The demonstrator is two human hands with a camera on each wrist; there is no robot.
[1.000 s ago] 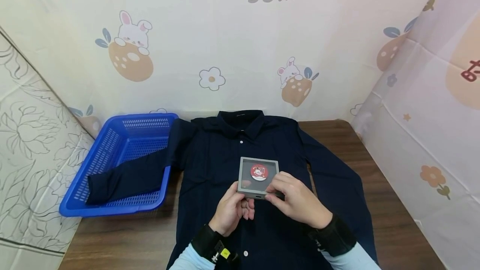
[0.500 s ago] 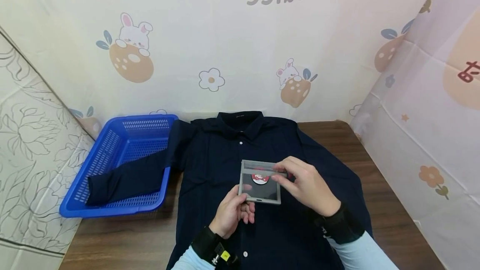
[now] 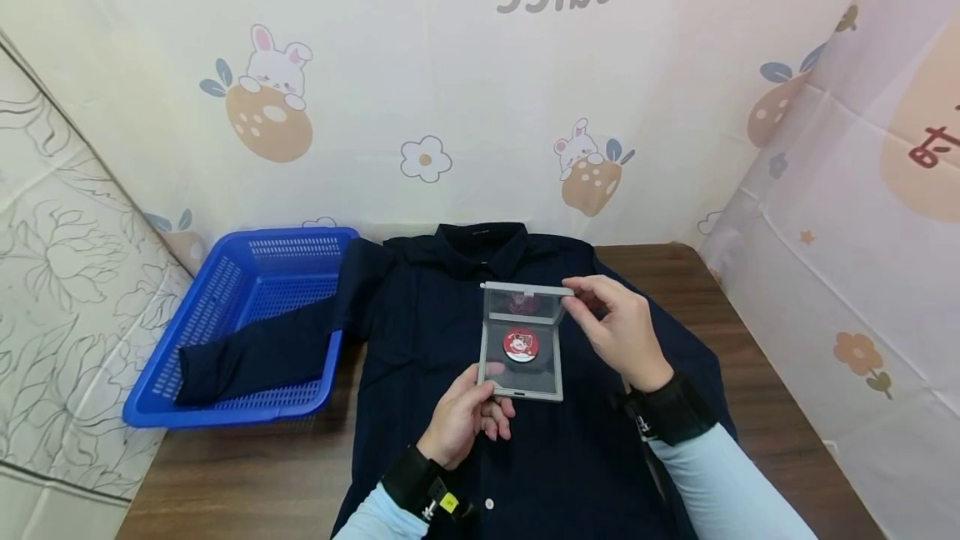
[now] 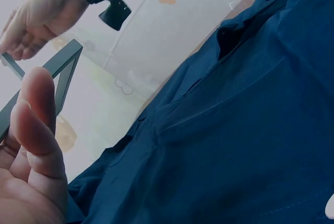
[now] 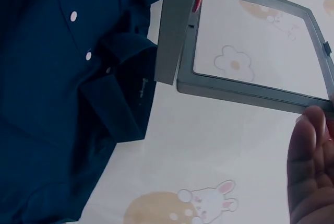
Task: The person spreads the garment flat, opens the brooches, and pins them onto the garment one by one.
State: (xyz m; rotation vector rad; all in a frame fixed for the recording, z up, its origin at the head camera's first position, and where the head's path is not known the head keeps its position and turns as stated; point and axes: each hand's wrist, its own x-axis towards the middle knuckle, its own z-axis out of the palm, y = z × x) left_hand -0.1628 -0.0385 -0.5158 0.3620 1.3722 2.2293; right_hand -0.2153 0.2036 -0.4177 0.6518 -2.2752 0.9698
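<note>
A square, grey-framed clear display case (image 3: pixel 542 372) is held up over a dark navy shirt (image 3: pixel 420 298). Inside its lower half sits a round red badge (image 3: pixel 521 345) with a white cartoon figure. The hinged lid (image 5: pixel 250 94) stands raised at an angle to that half. My left hand (image 3: pixel 459 419) grips the case by its near left corner, thumb on the frame. At the lid's far right corner, my right hand (image 3: pixel 621 327) pinches the edge between thumb and fingers. In the left wrist view the case frame (image 4: pixel 63 59) rises behind the left fingers.
A blue plastic basket (image 3: pixel 225 421) stands on the left, with one shirt sleeve (image 3: pixel 255 357) draped into it. Beneath everything is a brown wooden table (image 3: pixel 247 482). A printed cloth (image 3: pixel 420 48) hangs behind the table and along the right side.
My right hand has moved from the case's near edge up to the far right, swinging the lid from closed to raised. My left hand has stayed on the near left corner.
</note>
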